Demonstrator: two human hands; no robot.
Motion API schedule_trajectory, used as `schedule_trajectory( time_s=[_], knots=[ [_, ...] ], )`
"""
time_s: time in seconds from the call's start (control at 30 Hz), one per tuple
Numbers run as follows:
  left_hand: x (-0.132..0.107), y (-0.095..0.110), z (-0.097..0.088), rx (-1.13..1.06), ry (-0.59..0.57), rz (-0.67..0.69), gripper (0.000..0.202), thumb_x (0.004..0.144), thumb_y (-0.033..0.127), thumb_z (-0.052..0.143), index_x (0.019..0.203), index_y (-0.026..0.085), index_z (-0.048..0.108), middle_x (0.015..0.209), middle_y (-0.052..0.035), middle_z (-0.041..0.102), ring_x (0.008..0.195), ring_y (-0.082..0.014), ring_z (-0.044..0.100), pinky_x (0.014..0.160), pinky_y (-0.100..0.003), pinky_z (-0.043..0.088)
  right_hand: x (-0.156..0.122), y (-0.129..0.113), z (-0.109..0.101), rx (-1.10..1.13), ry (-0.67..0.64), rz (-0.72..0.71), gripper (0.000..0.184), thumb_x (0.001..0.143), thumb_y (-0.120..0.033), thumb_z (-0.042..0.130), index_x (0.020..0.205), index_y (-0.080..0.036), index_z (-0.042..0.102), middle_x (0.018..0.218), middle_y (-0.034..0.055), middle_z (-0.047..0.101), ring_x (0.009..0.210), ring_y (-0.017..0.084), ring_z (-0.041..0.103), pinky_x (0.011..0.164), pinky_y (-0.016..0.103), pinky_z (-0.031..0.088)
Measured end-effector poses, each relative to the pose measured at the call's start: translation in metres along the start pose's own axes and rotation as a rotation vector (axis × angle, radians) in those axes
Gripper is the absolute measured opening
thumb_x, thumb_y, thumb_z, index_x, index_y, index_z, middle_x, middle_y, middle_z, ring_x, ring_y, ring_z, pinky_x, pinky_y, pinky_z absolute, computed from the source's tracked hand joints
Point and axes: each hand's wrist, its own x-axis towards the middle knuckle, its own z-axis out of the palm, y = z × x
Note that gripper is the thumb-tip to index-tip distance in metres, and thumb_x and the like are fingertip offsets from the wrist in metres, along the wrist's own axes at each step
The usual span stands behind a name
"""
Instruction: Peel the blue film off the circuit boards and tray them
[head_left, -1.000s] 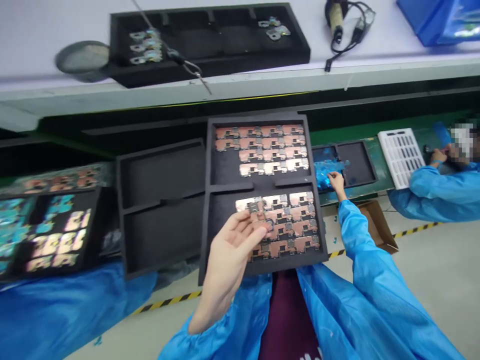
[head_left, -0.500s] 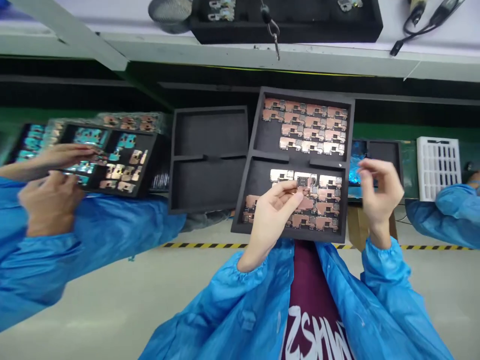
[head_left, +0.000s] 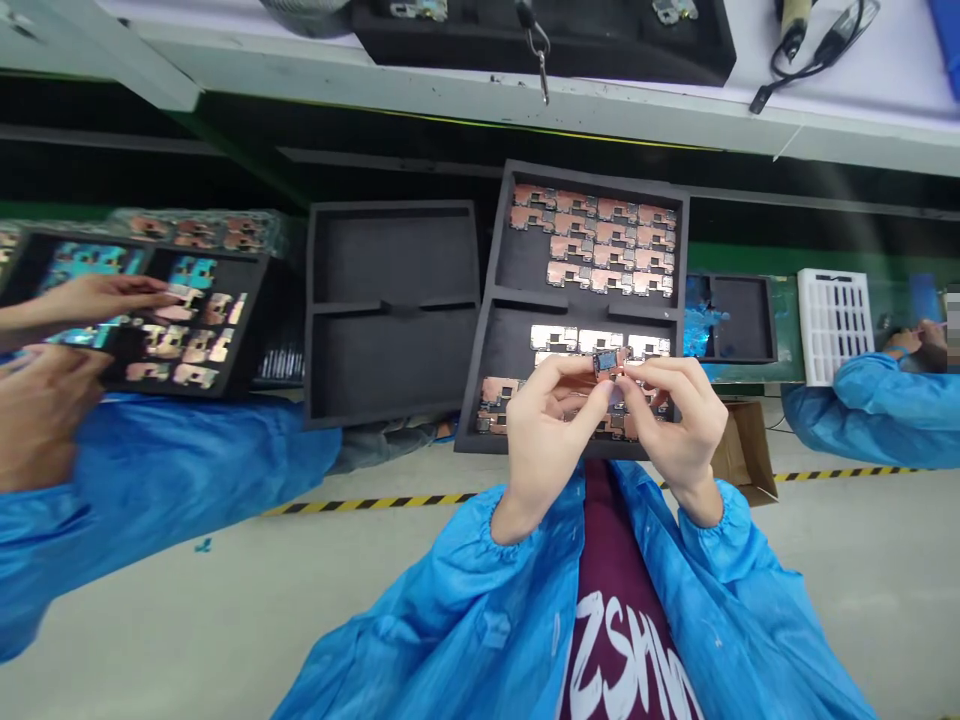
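Inspection at the work position: both of the person's hands are drawn in close together, fingers narrowed in a pinch. The left hand [head_left: 553,425] and the right hand [head_left: 675,430] hold a small circuit board [head_left: 609,363] between their fingertips. It shows a dark square component on top and a copper edge. The item is held just above the lower compartment of a black foam tray [head_left: 504,240], not touching the foam as far as can be judged. The fingers cover most of the board, so its underside and any markings cannot be made out.

In that tray, copper-toned circuit boards [head_left: 592,240] sit in tight rows in the upper compartment. Silver-topped boards [head_left: 577,340] line the lower compartment, and further copper boards [head_left: 495,400] lie there, partly hidden by the hands.

A second black foam tray [head_left: 390,310] sits just beside it. To the left, a co-worker's hand [head_left: 97,300] reaches over a tray of boards [head_left: 187,320], blurred and cut off by the frame edge. The person's blue gown sleeves [head_left: 450,610] enter from below. A white rack [head_left: 834,325] stands at far right, near a second co-worker's blue sleeve [head_left: 870,400].
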Motion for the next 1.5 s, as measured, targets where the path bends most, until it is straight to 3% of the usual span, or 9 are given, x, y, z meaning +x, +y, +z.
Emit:
schedule_trajectory(
  time_s=[0.5,0.63,0.77,0.93,1.17,1.5],
  knots=[
    [-0.008,-0.011,0.006,0.312,0.075,0.345,0.007,0.099,0.026,0.076,0.099,0.020,0.075,0.098,-0.0035,0.072,0.091,-0.0176,0.076,0.076,-0.028,0.069,-0.009,-0.016,0.007,0.182,0.087,0.288,0.002,0.101,-0.027,0.076,0.099,-0.027,0.076,0.106,0.0076,0.077,0.101,0.026,0.073,0.068,0.039,0.063],
    [-0.010,-0.012,0.006,0.367,0.091,0.376,0.006,0.099,0.027,0.077,0.098,0.021,0.075,0.097,-0.0035,0.073,0.089,-0.0180,0.075,0.077,-0.029,0.068,-0.008,-0.018,0.004,0.273,0.056,0.395,0.005,0.099,-0.028,0.076,0.095,-0.026,0.074,0.111,0.0081,0.076,0.105,0.025,0.073,0.077,0.039,0.065],
    [-0.012,-0.016,0.005,0.352,0.080,0.368,0.007,0.099,0.027,0.078,0.099,0.021,0.074,0.097,-0.0032,0.073,0.090,-0.0182,0.076,0.079,-0.030,0.067,-0.007,-0.015,0.001,0.373,-0.028,0.478,0.010,0.100,-0.032,0.074,0.094,-0.025,0.072,0.131,0.0088,0.074,0.113,0.023,0.075,0.086,0.036,0.066],
    [-0.015,-0.017,0.004,0.350,0.070,0.337,0.011,0.099,0.031,0.078,0.099,0.021,0.074,0.097,-0.0033,0.072,0.090,-0.0190,0.075,0.078,-0.031,0.066,-0.009,-0.010,0.000,0.486,-0.085,0.551,0.019,0.099,-0.041,0.075,0.090,-0.024,0.073,0.141,0.0081,0.073,0.128,0.026,0.072,0.105,0.042,0.063],
    [-0.016,-0.024,0.002,0.441,0.112,0.502,0.006,0.100,0.025,0.077,0.104,0.022,0.078,0.098,-0.0045,0.073,0.092,-0.0201,0.073,0.079,-0.034,0.066,-0.009,-0.008,0.003,0.653,-0.119,0.647,0.030,0.096,-0.052,0.079,0.085,-0.024,0.073,0.141,0.0082,0.076,0.132,0.028,0.071,0.105,0.043,0.063],
    [-0.019,-0.027,0.000,0.425,0.108,0.442,0.013,0.101,0.034,0.077,0.103,0.021,0.076,0.098,-0.0041,0.071,0.095,-0.0218,0.074,0.082,-0.037,0.067,-0.011,-0.007,0.002,0.709,-0.155,0.707,0.032,0.095,-0.053,0.078,0.084,-0.024,0.073,0.144,0.0069,0.074,0.132,0.028,0.069,0.104,0.043,0.062]
  ],
)
